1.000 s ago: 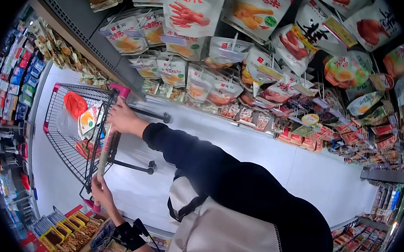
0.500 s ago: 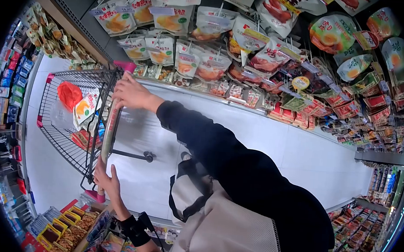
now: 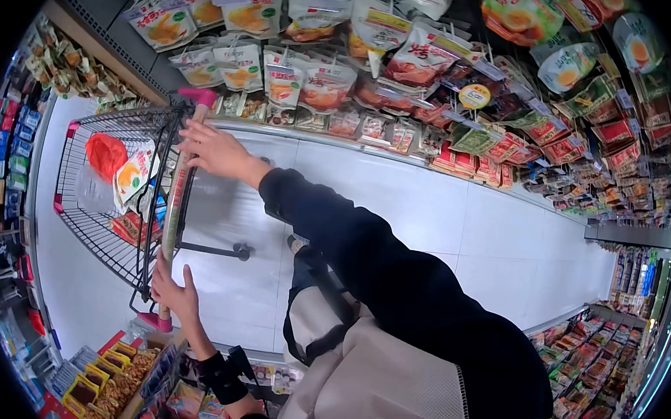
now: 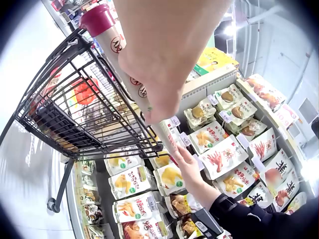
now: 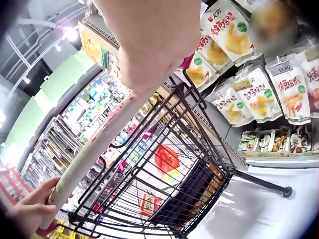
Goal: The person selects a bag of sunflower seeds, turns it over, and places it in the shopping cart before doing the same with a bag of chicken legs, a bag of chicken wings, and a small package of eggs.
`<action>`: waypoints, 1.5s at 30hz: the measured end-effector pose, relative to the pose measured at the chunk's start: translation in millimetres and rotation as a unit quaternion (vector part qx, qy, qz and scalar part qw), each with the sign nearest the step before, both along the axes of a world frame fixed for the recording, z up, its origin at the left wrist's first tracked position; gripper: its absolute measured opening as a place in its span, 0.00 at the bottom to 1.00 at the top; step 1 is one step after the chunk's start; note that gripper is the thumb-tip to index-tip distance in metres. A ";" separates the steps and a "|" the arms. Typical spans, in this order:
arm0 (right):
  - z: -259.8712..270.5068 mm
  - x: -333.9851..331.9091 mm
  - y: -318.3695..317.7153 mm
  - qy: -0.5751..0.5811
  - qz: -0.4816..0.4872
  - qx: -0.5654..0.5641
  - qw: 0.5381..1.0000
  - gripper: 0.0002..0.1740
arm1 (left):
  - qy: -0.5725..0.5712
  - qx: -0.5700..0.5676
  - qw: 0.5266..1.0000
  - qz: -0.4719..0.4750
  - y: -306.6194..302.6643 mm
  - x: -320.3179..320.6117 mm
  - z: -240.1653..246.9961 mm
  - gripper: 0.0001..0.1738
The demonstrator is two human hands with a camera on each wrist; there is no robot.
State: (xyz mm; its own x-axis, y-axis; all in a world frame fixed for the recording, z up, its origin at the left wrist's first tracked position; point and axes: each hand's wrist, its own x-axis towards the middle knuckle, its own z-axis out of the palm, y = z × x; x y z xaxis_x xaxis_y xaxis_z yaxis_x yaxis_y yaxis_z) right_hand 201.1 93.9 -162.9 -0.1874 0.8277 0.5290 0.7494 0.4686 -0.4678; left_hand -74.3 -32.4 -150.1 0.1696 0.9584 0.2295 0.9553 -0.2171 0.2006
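Note:
A black wire shopping cart with pink corners stands ahead of the person, its pale handle nearest the body. My right hand lies over the handle near one pink end, fingers bent across the bar. Toward the other end, my left hand rests its fingers on the handle, the thumb spread away from it. A red bag, a white snack pouch and a red packet lie in the basket. Each wrist view shows its own hand large at the top, hiding part of the handle.
Hanging snack pouches line a shelf along the right hand's side. Yellow boxes and other goods stand close beside the left hand. Pale tiled floor runs between the shelves, and a cart wheel shows behind the basket.
My left thumb has swung away from the handle while its fingers stay on it. The snack shelf has shifted up and leftward in the head view. A shoe now shows below my right arm.

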 end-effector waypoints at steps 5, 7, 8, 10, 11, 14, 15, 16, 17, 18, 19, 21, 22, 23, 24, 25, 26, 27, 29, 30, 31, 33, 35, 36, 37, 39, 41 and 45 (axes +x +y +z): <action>-11.4 42.3 -82.0 0.100 -0.028 -0.137 0.985 0.21 | -0.008 -0.002 1.000 -0.010 -5.3 1.0 -2.8 0.34; -34.4 84.4 -131.0 0.090 -0.030 -0.188 0.978 0.19 | -0.002 0.018 1.000 -0.007 -6.7 2.2 -5.5 0.32; -51.7 107.3 -157.5 0.097 -0.041 -0.205 0.973 0.18 | -0.015 0.021 1.000 -0.017 -7.1 1.3 -6.9 0.31; -76.9 156.7 -213.0 0.097 -0.064 -0.239 0.964 0.16 | -0.009 0.053 0.998 -0.042 -9.2 2.5 -9.5 0.30; -81.6 182.2 -241.0 0.092 -0.077 -0.255 0.959 0.15 | 0.015 0.069 0.997 -0.043 -9.7 -1.0 -16.0 0.31; -84.1 252.0 -321.8 0.099 -0.171 -0.311 0.930 0.14 | 0.066 0.075 0.995 -0.027 -11.0 0.6 -20.1 0.33; -85.4 273.3 -346.7 0.108 -0.198 -0.324 0.919 0.14 | 0.106 0.088 0.991 -0.004 -6.7 -10.2 -33.6 0.35; -93.3 294.0 -370.6 0.112 -0.223 -0.317 0.915 0.13 | 0.124 0.082 0.989 0.023 -3.7 -15.0 -40.7 0.36; -101.7 312.7 -393.1 0.117 -0.247 -0.310 0.910 0.13 | 0.142 0.077 0.986 0.049 -1.9 -17.2 -45.1 0.37; -109.3 329.4 -415.0 0.128 -0.260 -0.310 0.906 0.12 | 0.155 0.075 0.982 0.071 1.8 -20.9 -49.1 0.38; -114.8 344.2 -434.8 0.139 -0.272 -0.309 0.901 0.12 | 0.168 0.074 0.979 0.094 -1.5 -11.9 -45.6 0.40; -121.5 372.1 -467.7 0.164 -0.301 -0.313 0.886 0.11 | 0.127 0.086 0.976 0.151 -7.6 11.7 -41.4 0.39; -121.6 381.8 -483.0 0.178 -0.316 -0.319 0.875 0.11 | 0.042 0.137 0.985 0.092 -13.0 26.6 -39.4 0.38; -121.5 389.0 -497.4 0.193 -0.333 -0.325 0.864 0.11 | -0.043 0.186 0.981 0.029 -13.3 41.4 -36.8 0.36; -124.0 396.9 -510.3 0.185 -0.342 -0.310 0.867 0.11 | -0.052 0.206 0.977 0.025 -33.7 89.8 -18.9 0.33; -126.5 402.6 -520.6 0.195 -0.347 -0.316 0.861 0.11 | -0.173 0.193 0.966 0.015 -44.2 125.3 -24.0 0.32; -129.0 407.5 -530.1 0.204 -0.350 -0.323 0.855 0.11 | -0.259 0.123 0.958 -0.006 -66.3 173.8 -12.2 0.32; -131.9 412.1 -537.6 0.211 -0.352 -0.330 0.850 0.11 | -0.343 0.056 0.937 0.037 -78.1 199.9 -25.6 0.31; -143.2 416.9 -548.5 0.221 -0.357 -0.331 0.846 0.11 | -0.415 -0.027 0.908 -0.050 -105.1 253.5 -35.4 0.28; -148.8 418.8 -550.9 0.220 -0.358 -0.327 0.847 0.11 | -0.447 -0.062 0.890 -0.060 -122.4 280.1 -36.7 0.28; -154.1 419.3 -551.7 0.220 -0.360 -0.322 0.847 0.11 | -0.460 -0.106 0.880 -0.053 -138.5 305.0 -33.8 0.28; -164.7 417.5 -550.0 0.246 -0.362 -0.326 0.838 0.11 | -0.487 -0.161 0.854 -0.087 -161.6 334.4 -42.5 0.28; -180.0 408.2 -546.6 0.273 -0.372 -0.319 0.828 0.11 | -0.516 -0.212 0.824 -0.095 -182.5 360.5 -42.1 0.28; -184.6 403.2 -542.8 0.276 -0.374 -0.331 0.821 0.11 | -0.537 -0.230 0.805 -0.103 -189.9 367.7 -46.3 0.28; -190.5 398.2 -539.0 0.280 -0.370 -0.335 0.820 0.11 | -0.551 -0.251 0.790 -0.090 -196.2 373.4 -51.4 0.28; -205.4 386.6 -529.7 0.286 -0.362 -0.347 0.817 0.11 | -0.575 -0.286 0.765 -0.043 -205.3 378.5 -69.2 0.27; -224.0 375.8 -518.9 0.277 -0.356 -0.362 0.816 0.10 | -0.581 -0.313 0.751 -0.015 -208.3 379.2 -91.5 0.25; -266.4 359.7 -498.6 0.249 -0.326 -0.405 0.817 0.09 | -0.572 -0.348 0.743 0.019 -207.8 375.3 -135.6 0.24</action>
State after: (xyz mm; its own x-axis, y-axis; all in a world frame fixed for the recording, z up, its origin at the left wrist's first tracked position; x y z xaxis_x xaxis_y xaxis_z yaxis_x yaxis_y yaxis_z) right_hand 560.8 -404.8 -429.3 0.5049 0.7815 -0.3664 0.3384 -0.5698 -0.7489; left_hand 301.0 -240.2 -285.7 0.2144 0.9118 -0.3503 0.0758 0.3420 0.9366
